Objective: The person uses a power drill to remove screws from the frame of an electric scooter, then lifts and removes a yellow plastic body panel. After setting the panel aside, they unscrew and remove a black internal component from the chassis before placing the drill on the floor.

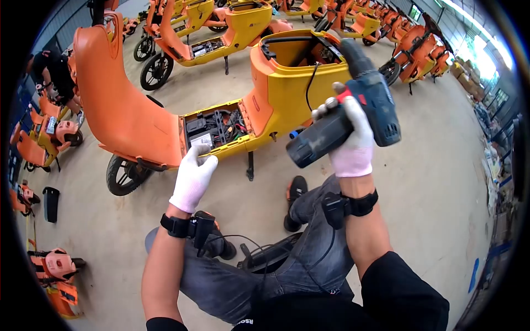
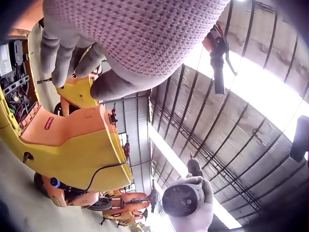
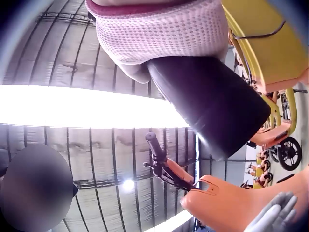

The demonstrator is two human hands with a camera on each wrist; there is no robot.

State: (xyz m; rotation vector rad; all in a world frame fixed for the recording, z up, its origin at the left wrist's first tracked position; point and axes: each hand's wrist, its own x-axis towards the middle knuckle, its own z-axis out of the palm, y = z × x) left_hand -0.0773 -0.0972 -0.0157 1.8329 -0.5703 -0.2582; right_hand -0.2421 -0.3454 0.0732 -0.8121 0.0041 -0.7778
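Orange and yellow plastic: scooter (image 1: 132, 118) upright on the concrete floor (image 1: 265, 204), in front of the seated person, stand (image 1: 250, 165) lowered. Front wheel (image 1: 112, 176) fitted, front shield in place. Foot-level bay (image 1: 229, 148) uncovered, with wiring (image 1: 237, 124) and a pale box (image 1: 201, 140) exposed inside it; the seat opening (image 1: 298, 69) is also uncovered, and a black cable (image 1: 310, 91) hangs over its side. Right grip (image 1: 353, 129): fingers curled round the handle of the drill (image 1: 381, 110), which is raised beside the yellow rear body, its nose pointing up and away from the bay. Left grip (image 1: 194, 179): at the near edge of the bay, fingers loosely bent, thumb apart, nothing seen pinched; contact with the edge cannot be told. Progress, judged from the present state: main body panels on, access to the bay and the seat opening available, both without covers. Drilling or driving appears not under way, as the drill meets no part of the scooter. Left undone, as far as visible: the bay is not closed, nor is the seat opening. State of individual screws and connectors: too small to tell, so work inside the bay cannot be rated finished or unfinished.
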